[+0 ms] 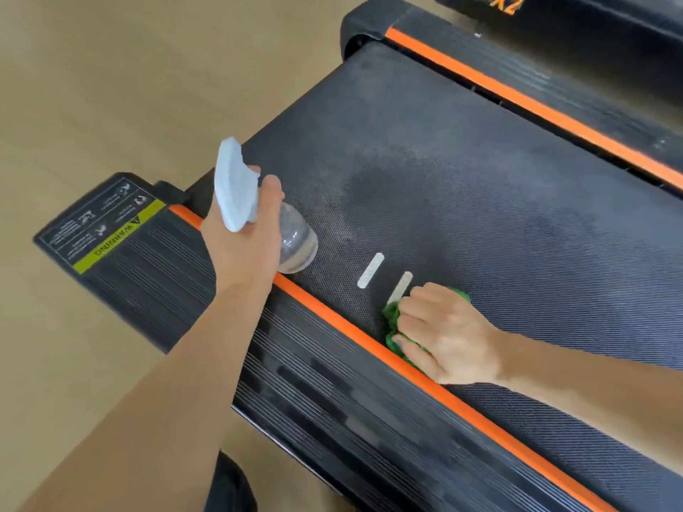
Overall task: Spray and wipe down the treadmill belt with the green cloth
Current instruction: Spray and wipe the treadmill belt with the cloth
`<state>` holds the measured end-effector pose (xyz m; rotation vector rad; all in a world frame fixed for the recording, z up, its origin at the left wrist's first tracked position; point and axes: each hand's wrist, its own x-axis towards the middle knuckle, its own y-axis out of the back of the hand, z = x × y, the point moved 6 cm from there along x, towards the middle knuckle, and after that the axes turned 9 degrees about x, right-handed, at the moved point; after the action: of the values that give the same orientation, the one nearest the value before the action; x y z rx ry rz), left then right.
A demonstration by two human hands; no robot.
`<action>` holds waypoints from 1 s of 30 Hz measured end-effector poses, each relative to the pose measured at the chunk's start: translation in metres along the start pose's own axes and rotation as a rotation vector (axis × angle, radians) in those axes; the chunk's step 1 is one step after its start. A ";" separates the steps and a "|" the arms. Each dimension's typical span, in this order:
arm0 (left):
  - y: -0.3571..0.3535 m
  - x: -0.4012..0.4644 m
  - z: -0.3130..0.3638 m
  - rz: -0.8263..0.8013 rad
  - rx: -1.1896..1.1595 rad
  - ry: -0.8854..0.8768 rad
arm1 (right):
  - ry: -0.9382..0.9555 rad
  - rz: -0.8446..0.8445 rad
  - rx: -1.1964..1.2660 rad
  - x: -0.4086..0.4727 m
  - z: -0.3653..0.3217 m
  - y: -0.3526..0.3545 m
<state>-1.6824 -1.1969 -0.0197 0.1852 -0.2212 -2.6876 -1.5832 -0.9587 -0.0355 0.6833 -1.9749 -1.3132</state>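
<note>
The black textured treadmill belt runs diagonally across the view, with a darker damp patch near its middle. My left hand grips a clear spray bottle by its neck, its white trigger head tilted up, held over the belt's near edge. My right hand holds a bunched green cloth pressed on the belt beside the orange strip. Most of the cloth is hidden under my fingers.
Two short white marks are printed on the belt just beyond the cloth. Orange strips border the belt on both sides, with ribbed black side rails outside them. A yellow warning label sits on the near rail's end. Wooden floor lies to the left.
</note>
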 end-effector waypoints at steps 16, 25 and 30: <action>0.033 0.058 -0.003 0.135 0.129 -0.112 | -0.001 -0.012 0.064 0.034 -0.004 -0.009; 0.031 0.065 -0.007 0.150 0.115 -0.095 | -0.082 0.161 -0.026 0.183 0.036 -0.040; 0.035 0.064 -0.009 0.155 0.103 -0.077 | -0.148 0.158 0.037 0.147 0.019 -0.035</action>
<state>-1.7242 -1.2570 -0.0286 0.0918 -0.3825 -2.5332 -1.6900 -1.0666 -0.0385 0.4472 -2.1285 -1.2649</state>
